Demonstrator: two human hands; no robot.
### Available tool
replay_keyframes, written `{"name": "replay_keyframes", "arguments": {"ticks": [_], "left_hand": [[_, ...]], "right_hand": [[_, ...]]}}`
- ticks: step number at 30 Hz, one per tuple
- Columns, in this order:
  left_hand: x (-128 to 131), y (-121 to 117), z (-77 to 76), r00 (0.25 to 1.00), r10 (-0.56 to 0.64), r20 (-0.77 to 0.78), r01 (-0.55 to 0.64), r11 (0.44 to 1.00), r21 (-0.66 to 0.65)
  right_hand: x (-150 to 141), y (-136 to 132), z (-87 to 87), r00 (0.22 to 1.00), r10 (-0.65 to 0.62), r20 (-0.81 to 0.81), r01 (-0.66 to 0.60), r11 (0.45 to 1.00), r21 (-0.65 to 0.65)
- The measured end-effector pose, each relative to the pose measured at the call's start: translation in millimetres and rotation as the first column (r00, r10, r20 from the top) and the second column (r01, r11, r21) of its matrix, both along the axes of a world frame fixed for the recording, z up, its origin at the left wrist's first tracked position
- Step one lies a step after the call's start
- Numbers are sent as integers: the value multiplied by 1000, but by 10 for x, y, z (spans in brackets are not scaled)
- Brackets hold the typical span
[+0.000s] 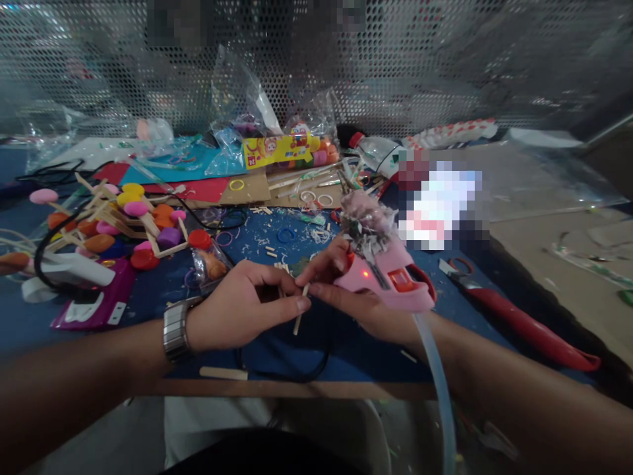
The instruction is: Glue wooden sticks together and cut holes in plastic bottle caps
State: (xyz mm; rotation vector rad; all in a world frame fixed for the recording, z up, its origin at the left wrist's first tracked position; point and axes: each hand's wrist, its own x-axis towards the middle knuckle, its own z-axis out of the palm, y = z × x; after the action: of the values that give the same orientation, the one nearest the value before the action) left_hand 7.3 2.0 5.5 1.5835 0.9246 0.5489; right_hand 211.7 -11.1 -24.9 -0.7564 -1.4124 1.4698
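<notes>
A perforated metal screen (291,59) spans the far side, behind a cluttered blue surface (222,356). At left on it sits a cluster of wooden sticks and bright rounded pieces (168,237); at right lies a red-handled tool (534,326), untouched. Near the middle, the left hand (232,303) reaches in from the left, wearing a metal watch (176,330), its thumb and fingers pinching the upper part of a small stick. The right hand (346,300) comes from the right, fingers curled partly around a pink glue gun (418,293), while its foremost fingertips meet the left ones beside the stick; whether they grip it too, I cannot tell. The gun's red light is lit and shavings crowd its far end. A loose flat stick (223,374) rests near the surface's near edge. The small stick (297,324), thinnest of all, is held tilted between the hands, its lower end free. Handling it well calls for a light, firm pinch close to where the hands meet, the free end left clear, and the gun's far end, likely hot, kept pointed away from fingers and plastic
</notes>
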Motion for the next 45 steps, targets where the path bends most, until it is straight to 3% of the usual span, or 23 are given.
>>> {"name": "replay_keyframes", "arguments": {"ticks": [5,11,21,27,32,39,43,45], "left_hand": [[-8,12,-14,1000,-2,21,1,999,35],[11,13,-6,1000,1,23,-2,999,53],[10,16,-1,999,14,43,-16,999,44],[6,20,-15,999,10,46,-12,999,33],[3,18,-24,999,18,40,-19,1000,21],[-7,12,-30,997,36,68,-37,999,18],[-9,13,-39,996,48,81,-48,999,-6],[-8,13,-41,996,51,76,-51,999,4]], "right_hand": [[6,7,25,992,-89,92,93,995,-42],[5,21,40,991,-123,56,129,984,-122],[2,72,121,973,-228,37,229,972,-50],[35,145,108,891,-425,-159,415,905,-91],[79,192,99,829,-523,-198,519,851,-79],[124,177,52,876,-472,-103,477,878,36],[58,74,106,959,-281,31,280,960,21],[21,27,118,984,-149,93,154,987,-47]]}}
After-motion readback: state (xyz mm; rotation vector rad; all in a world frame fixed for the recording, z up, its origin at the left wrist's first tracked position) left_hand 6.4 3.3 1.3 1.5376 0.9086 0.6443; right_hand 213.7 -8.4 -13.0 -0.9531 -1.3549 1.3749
